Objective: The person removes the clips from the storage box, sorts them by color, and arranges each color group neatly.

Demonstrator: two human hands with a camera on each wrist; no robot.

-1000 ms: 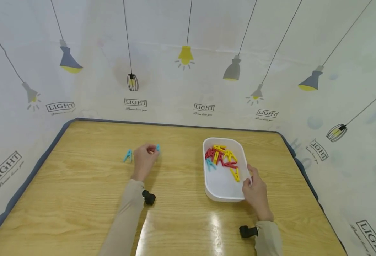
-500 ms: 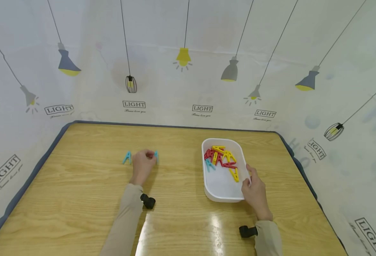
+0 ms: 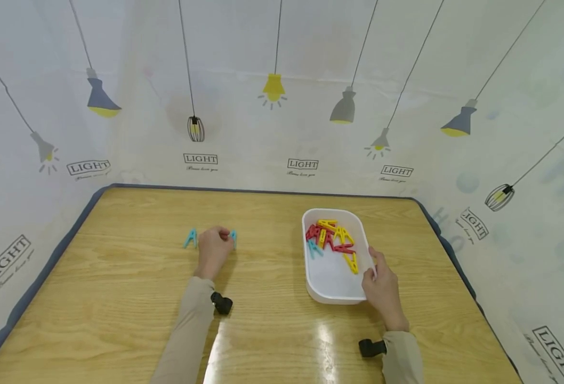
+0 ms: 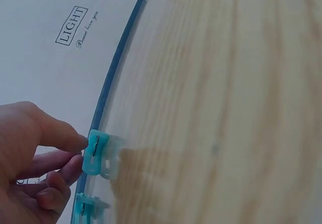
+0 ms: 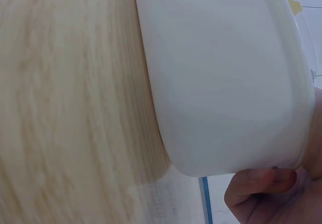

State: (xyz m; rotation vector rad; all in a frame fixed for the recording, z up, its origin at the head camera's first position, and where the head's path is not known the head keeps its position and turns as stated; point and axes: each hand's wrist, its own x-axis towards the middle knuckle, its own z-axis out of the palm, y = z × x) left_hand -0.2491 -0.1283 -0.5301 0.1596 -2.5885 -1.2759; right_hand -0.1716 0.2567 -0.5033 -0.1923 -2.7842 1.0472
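Observation:
My left hand [image 3: 213,249] pinches a blue clothespin [image 3: 233,238] between thumb and fingers; in the left wrist view the held clothespin [image 4: 95,152] is at the fingertips of the hand [image 4: 35,158]. A second blue clothespin [image 3: 191,238] stands just left of that hand, and shows in the left wrist view as a clothespin [image 4: 83,210] at the bottom. My right hand [image 3: 384,290] grips the right side of a white tray [image 3: 336,296]. Inside lie several red and yellow clothespins and a blue one [image 3: 314,248]. From the right wrist, fingers [image 5: 261,183] curl against the tray [image 5: 221,83].
The wooden table [image 3: 267,330] has a dark blue edge at the back and sides. Behind it hangs a light cloth printed with lamps. Each wrist wears a black camera, the left one [image 3: 222,303] over the table and the right one [image 3: 372,348] below the tray.
My left hand has lowered slightly toward the table with the blue clothespin, which is now level with the other one. The right hand keeps its grip on the tray; the head view has shifted slightly.

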